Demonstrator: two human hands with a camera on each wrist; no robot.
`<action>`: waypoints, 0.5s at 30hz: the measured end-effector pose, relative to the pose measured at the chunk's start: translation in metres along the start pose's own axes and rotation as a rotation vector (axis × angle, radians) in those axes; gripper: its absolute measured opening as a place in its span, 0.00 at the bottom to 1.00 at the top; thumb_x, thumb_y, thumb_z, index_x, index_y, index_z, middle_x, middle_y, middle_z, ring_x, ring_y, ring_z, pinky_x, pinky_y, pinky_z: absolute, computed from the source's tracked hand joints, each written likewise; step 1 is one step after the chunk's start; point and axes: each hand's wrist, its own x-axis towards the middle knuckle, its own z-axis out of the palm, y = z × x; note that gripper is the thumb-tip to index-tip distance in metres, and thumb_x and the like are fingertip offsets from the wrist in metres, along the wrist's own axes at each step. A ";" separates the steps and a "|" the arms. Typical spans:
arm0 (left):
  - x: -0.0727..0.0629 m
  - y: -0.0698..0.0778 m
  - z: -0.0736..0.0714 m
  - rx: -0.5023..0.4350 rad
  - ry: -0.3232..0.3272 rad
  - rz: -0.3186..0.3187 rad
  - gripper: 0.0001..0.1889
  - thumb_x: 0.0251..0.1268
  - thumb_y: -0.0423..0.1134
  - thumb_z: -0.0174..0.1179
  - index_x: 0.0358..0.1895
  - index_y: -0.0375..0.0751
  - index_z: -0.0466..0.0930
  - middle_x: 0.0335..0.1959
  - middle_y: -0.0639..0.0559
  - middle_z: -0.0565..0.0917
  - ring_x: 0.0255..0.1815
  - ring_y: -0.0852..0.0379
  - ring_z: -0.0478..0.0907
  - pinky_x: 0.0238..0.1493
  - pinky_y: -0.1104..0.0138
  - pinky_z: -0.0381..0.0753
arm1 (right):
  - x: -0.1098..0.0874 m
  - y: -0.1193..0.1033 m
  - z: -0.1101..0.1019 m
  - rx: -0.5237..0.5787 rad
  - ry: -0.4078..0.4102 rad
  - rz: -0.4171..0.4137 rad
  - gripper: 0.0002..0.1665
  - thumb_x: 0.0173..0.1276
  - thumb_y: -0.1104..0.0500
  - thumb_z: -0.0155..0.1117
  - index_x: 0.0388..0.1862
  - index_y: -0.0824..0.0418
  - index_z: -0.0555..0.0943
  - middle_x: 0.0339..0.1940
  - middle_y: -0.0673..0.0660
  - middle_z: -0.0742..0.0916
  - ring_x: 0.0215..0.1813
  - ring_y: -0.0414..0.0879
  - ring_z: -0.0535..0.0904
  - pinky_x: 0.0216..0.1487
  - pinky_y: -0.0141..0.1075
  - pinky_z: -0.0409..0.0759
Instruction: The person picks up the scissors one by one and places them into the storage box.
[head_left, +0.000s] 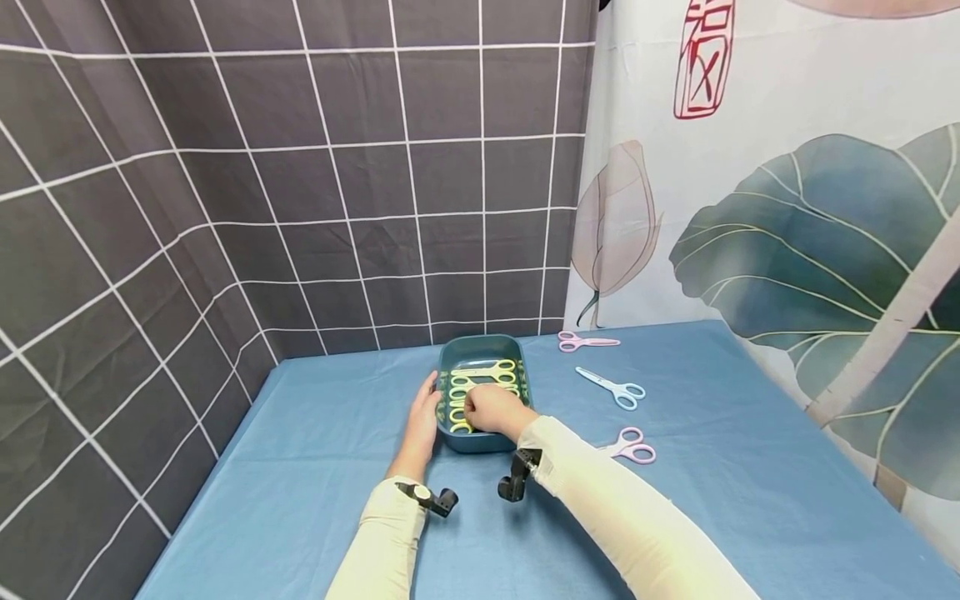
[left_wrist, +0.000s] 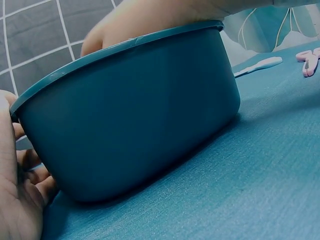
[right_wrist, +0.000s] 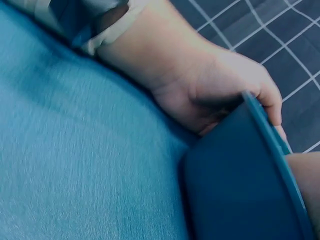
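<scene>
A dark teal plastic bin (head_left: 480, 443) stands on the blue cloth, with several yellow-handled scissors (head_left: 504, 372) laid side by side inside. My left hand (head_left: 422, 421) holds the bin at its left side. In the right wrist view, that hand (right_wrist: 215, 82) has a digit over the rim and the rest against the outer wall. My right hand (head_left: 495, 410) reaches down into the bin above the scissors at the near end. Its fingertips are hidden, both in the head view and behind the bin wall (left_wrist: 135, 120) in the left wrist view.
To the right of the bin lie pink scissors (head_left: 588, 342), light blue scissors (head_left: 611, 387) and lilac-pink scissors (head_left: 633, 447), the last partly covered by my right sleeve (head_left: 600, 492). A grey grid-patterned curtain (head_left: 360, 200) hangs behind and left of the table.
</scene>
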 end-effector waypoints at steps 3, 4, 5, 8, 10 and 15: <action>0.001 -0.001 0.000 0.000 0.001 -0.002 0.27 0.79 0.34 0.41 0.78 0.35 0.59 0.78 0.33 0.58 0.80 0.38 0.51 0.78 0.46 0.50 | -0.002 0.002 -0.002 0.031 0.135 -0.066 0.12 0.70 0.62 0.61 0.25 0.55 0.82 0.19 0.46 0.79 0.23 0.39 0.72 0.29 0.34 0.74; 0.004 -0.007 0.000 -0.001 0.007 0.002 0.27 0.79 0.35 0.41 0.78 0.36 0.60 0.78 0.33 0.58 0.80 0.38 0.52 0.78 0.46 0.50 | -0.004 0.003 -0.003 0.046 0.188 -0.093 0.09 0.69 0.62 0.62 0.28 0.56 0.83 0.23 0.46 0.81 0.26 0.39 0.74 0.31 0.34 0.76; 0.004 -0.007 0.000 -0.003 0.010 0.001 0.27 0.79 0.36 0.41 0.78 0.38 0.60 0.78 0.34 0.59 0.80 0.39 0.52 0.78 0.47 0.50 | -0.007 0.003 -0.005 0.066 0.240 -0.125 0.07 0.69 0.62 0.63 0.30 0.56 0.84 0.25 0.47 0.82 0.28 0.39 0.75 0.32 0.34 0.76; 0.004 -0.007 0.000 0.001 0.009 -0.003 0.28 0.78 0.37 0.41 0.78 0.38 0.60 0.78 0.34 0.59 0.79 0.39 0.53 0.78 0.47 0.50 | -0.017 0.009 -0.011 0.125 0.359 -0.191 0.03 0.69 0.63 0.64 0.35 0.58 0.84 0.32 0.50 0.84 0.34 0.41 0.78 0.36 0.34 0.79; 0.005 -0.008 0.001 -0.007 0.010 -0.003 0.28 0.78 0.37 0.41 0.78 0.38 0.60 0.78 0.35 0.59 0.80 0.39 0.53 0.78 0.47 0.50 | -0.025 0.015 -0.017 0.164 0.424 -0.225 0.03 0.69 0.64 0.64 0.38 0.59 0.84 0.35 0.51 0.85 0.37 0.43 0.79 0.38 0.36 0.80; 0.005 -0.009 0.002 -0.027 0.016 0.007 0.28 0.77 0.36 0.42 0.78 0.37 0.61 0.78 0.36 0.60 0.80 0.40 0.52 0.78 0.48 0.50 | -0.043 0.042 -0.029 0.257 0.589 -0.271 0.06 0.67 0.69 0.64 0.40 0.62 0.84 0.36 0.54 0.85 0.38 0.45 0.80 0.40 0.40 0.82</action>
